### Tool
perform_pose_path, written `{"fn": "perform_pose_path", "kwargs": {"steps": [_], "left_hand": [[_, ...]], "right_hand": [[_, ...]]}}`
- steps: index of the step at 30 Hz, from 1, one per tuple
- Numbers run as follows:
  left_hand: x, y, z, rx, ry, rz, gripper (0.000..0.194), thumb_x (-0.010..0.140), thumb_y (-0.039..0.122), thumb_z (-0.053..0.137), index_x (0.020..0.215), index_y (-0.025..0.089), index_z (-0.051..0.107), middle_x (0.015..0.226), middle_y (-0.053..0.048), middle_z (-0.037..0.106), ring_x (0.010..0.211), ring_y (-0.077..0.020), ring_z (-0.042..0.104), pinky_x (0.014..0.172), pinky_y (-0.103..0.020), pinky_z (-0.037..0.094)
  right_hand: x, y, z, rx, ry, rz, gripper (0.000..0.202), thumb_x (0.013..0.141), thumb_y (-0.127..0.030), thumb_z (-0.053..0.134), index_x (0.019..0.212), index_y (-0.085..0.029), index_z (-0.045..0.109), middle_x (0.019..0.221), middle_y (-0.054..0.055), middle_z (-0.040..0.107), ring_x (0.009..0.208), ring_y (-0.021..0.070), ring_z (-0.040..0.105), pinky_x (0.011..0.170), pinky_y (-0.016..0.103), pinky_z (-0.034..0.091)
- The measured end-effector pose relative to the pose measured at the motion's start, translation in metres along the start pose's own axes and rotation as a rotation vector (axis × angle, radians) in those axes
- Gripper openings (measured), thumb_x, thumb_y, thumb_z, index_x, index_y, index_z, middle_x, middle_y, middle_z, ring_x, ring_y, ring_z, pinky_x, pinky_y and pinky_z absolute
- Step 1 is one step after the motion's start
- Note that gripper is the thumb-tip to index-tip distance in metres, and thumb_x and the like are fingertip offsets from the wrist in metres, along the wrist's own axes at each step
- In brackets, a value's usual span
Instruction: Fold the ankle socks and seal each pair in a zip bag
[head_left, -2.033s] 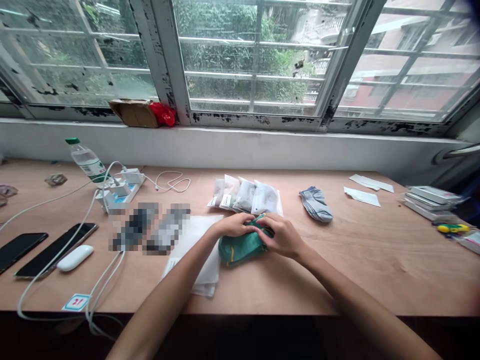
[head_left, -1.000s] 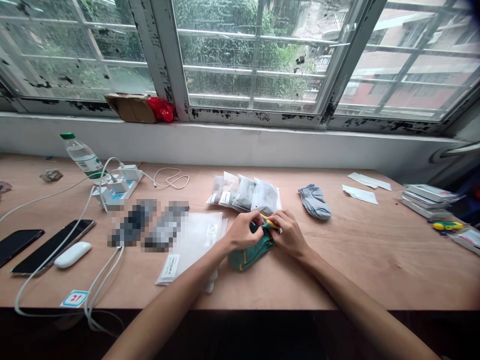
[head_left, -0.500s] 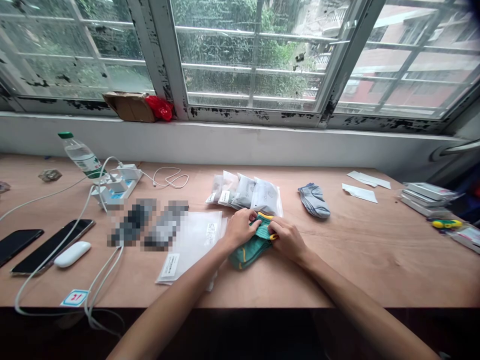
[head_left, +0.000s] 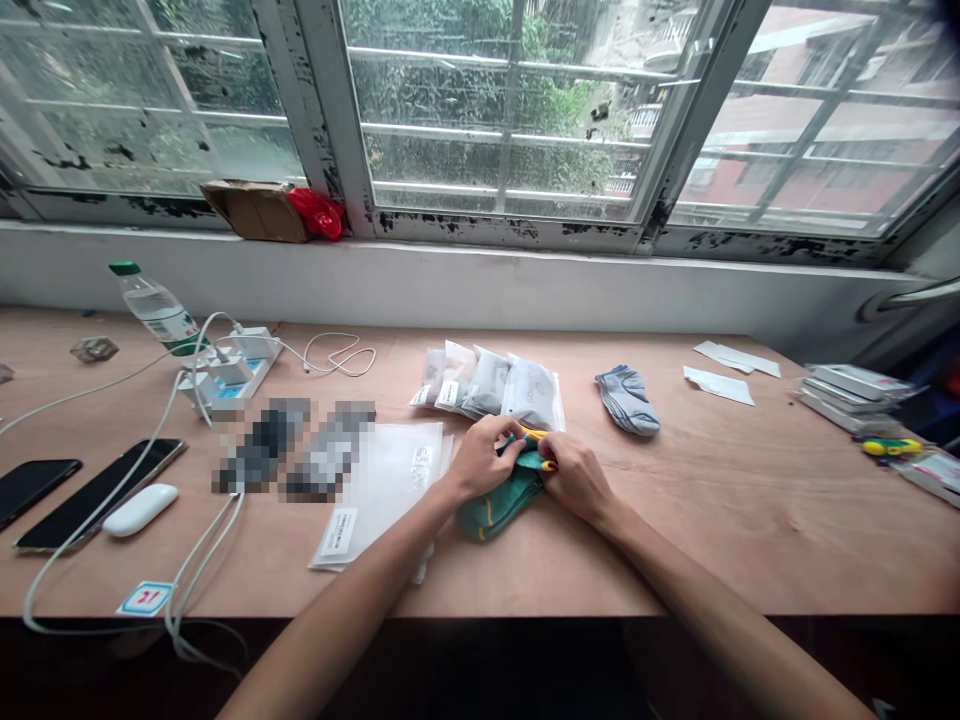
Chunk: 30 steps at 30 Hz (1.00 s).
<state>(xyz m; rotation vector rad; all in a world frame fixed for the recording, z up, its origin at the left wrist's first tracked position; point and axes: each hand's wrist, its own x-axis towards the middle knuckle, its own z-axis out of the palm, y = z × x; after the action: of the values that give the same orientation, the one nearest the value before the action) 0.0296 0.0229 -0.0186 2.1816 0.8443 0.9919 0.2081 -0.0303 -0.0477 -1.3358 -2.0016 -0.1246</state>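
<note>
Green socks (head_left: 501,505) with yellow bands lie in front of me, toe toward the table's front edge. My left hand (head_left: 484,460) pinches the cuff end from the left, its fingers bent over the fabric. From the other side my right hand (head_left: 576,470) is closed on the yellow-trimmed edge. Part of the cuff is hidden by my fingers. Left of the socks lie flat, clear plastic bags (head_left: 382,490) with white labels. Just beyond my hands, several filled zip bags (head_left: 534,392) lean in a row. Folded grey-blue socks (head_left: 628,400) rest to the right.
White paper strips (head_left: 718,385) lie at the back right, near stacked boxes (head_left: 855,395) and a yellow-green tool (head_left: 891,447). On the left are a bottle (head_left: 161,312), a power strip (head_left: 251,380), white cables, phones (head_left: 101,495) and a white case (head_left: 140,510).
My fingers have shifted at the cuff, and its upper part is folded over, showing less green between my hands. The socks' toe stays in about the same place.
</note>
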Motion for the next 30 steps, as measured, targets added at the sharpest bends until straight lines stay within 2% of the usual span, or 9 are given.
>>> {"fn": "perform_pose_path", "kwargs": {"steps": [4, 6, 9, 12, 15, 19, 24, 30], "left_hand": [[0.001, 0.004, -0.004, -0.225, -0.101, -0.061, 0.01, 0.085, 0.024, 0.056, 0.082, 0.016, 0.062, 0.081, -0.001, 0.065, 0.074, -0.0121, 0.059, 0.07, -0.024, 0.048], [0.001, 0.006, -0.005, -0.261, -0.138, -0.08, 0.012, 0.084, 0.026, 0.058, 0.079, 0.015, 0.061, 0.079, -0.001, 0.064, 0.073, -0.0116, 0.058, 0.067, -0.023, 0.047], [0.001, 0.006, -0.006, -0.288, -0.196, -0.107, 0.018, 0.083, 0.031, 0.06, 0.077, 0.014, 0.061, 0.076, -0.001, 0.064, 0.069, -0.0115, 0.057, 0.063, -0.022, 0.046], [0.001, -0.001, -0.003, -0.204, -0.094, -0.165, 0.024, 0.086, 0.038, 0.057, 0.081, 0.015, 0.063, 0.075, -0.002, 0.065, 0.066, -0.0121, 0.058, 0.062, -0.023, 0.046], [0.001, -0.012, 0.002, 0.02, 0.044, -0.214, 0.023, 0.082, 0.039, 0.061, 0.084, 0.016, 0.064, 0.077, -0.003, 0.066, 0.068, -0.0142, 0.059, 0.064, -0.025, 0.046], [0.0, -0.022, 0.006, 0.155, 0.02, -0.205, 0.016, 0.079, 0.034, 0.064, 0.081, 0.017, 0.065, 0.08, -0.003, 0.066, 0.071, -0.0153, 0.059, 0.066, -0.026, 0.046], [0.0, -0.019, 0.004, 0.17, 0.019, -0.137, 0.009, 0.08, 0.026, 0.061, 0.076, 0.018, 0.062, 0.077, -0.001, 0.064, 0.072, -0.0144, 0.057, 0.066, -0.025, 0.043], [-0.001, -0.007, 0.0, 0.076, 0.045, -0.109, 0.008, 0.077, 0.024, 0.063, 0.075, 0.017, 0.063, 0.074, -0.001, 0.065, 0.071, -0.0141, 0.057, 0.067, -0.026, 0.044]], "right_hand": [[-0.001, 0.0, -0.001, 0.023, 0.013, 0.06, 0.037, 0.075, -0.003, 0.049, 0.109, -0.018, 0.054, 0.076, 0.003, 0.061, 0.066, 0.0191, 0.056, 0.058, 0.028, 0.042], [0.0, -0.001, -0.003, -0.004, -0.015, 0.026, 0.033, 0.077, -0.003, 0.05, 0.105, -0.02, 0.057, 0.083, 0.005, 0.062, 0.075, 0.0209, 0.057, 0.063, 0.03, 0.045], [0.002, -0.003, -0.005, -0.081, 0.001, -0.012, 0.022, 0.079, -0.002, 0.05, 0.085, -0.021, 0.06, 0.09, 0.008, 0.06, 0.083, 0.0233, 0.054, 0.069, 0.033, 0.047], [0.004, -0.005, -0.005, -0.12, 0.042, -0.054, 0.021, 0.078, -0.001, 0.05, 0.078, -0.021, 0.058, 0.096, 0.01, 0.06, 0.09, 0.025, 0.051, 0.076, 0.037, 0.047], [0.005, -0.005, -0.005, -0.121, 0.016, -0.092, 0.023, 0.08, -0.001, 0.048, 0.071, -0.021, 0.054, 0.081, 0.007, 0.06, 0.081, 0.0234, 0.05, 0.071, 0.036, 0.045], [0.004, -0.004, -0.002, -0.087, -0.001, -0.062, 0.025, 0.079, 0.001, 0.045, 0.069, -0.021, 0.051, 0.07, 0.005, 0.056, 0.07, 0.0209, 0.049, 0.061, 0.032, 0.041], [0.002, 0.0, 0.001, -0.007, -0.013, -0.056, 0.028, 0.077, 0.0, 0.046, 0.093, -0.019, 0.06, 0.088, 0.008, 0.064, 0.081, 0.0225, 0.057, 0.07, 0.034, 0.047], [0.002, -0.001, -0.003, 0.013, -0.052, -0.016, 0.023, 0.077, -0.002, 0.047, 0.086, -0.02, 0.059, 0.085, 0.007, 0.063, 0.074, 0.0201, 0.06, 0.063, 0.029, 0.047]]}}
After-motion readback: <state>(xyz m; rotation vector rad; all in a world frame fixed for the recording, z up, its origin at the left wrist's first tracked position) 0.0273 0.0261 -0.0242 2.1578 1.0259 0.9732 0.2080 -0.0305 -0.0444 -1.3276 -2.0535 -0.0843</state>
